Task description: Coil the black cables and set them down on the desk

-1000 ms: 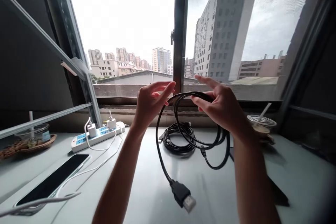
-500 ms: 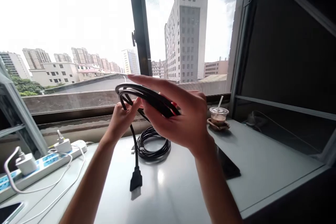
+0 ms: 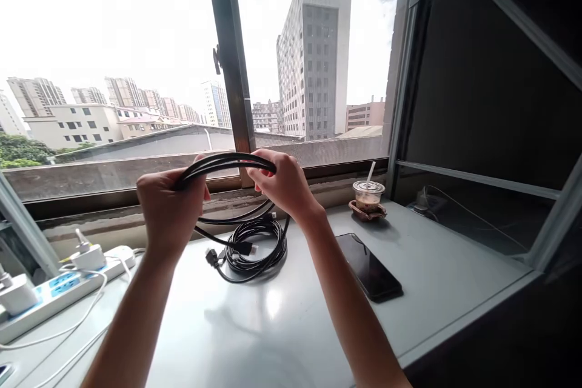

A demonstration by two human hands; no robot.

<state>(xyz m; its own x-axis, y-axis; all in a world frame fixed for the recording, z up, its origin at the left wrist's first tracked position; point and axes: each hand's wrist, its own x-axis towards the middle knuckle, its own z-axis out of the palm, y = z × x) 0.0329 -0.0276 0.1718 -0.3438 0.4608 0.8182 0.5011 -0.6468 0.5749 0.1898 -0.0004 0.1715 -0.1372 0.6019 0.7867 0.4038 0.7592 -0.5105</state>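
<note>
A black cable (image 3: 222,160), gathered in several loose loops, is held above the desk between my hands. My left hand (image 3: 170,209) is closed around the left side of the loops. At their right side my right hand (image 3: 288,188) grips the same strands, fingers curled behind them. The lower part of the loops hangs behind my hands. A flat plug with a metal end (image 3: 245,248) dangles just above a second, coiled black cable (image 3: 279,254) on the desk. To its left is another black plug (image 3: 211,257); which cable it belongs to I cannot tell.
A black phone (image 3: 370,273) lies right of the coil. Behind it stands a lidded drink cup (image 3: 368,194) with a straw, in a cardboard holder. A white power strip (image 3: 68,282) with chargers and white cords runs along the left. The window sill bounds the white desk (image 3: 254,345).
My hands have moved apart, the left one leftward, stretching the loops between them. The plug that hung low has swung up near the coil. The view has shifted slightly right.
</note>
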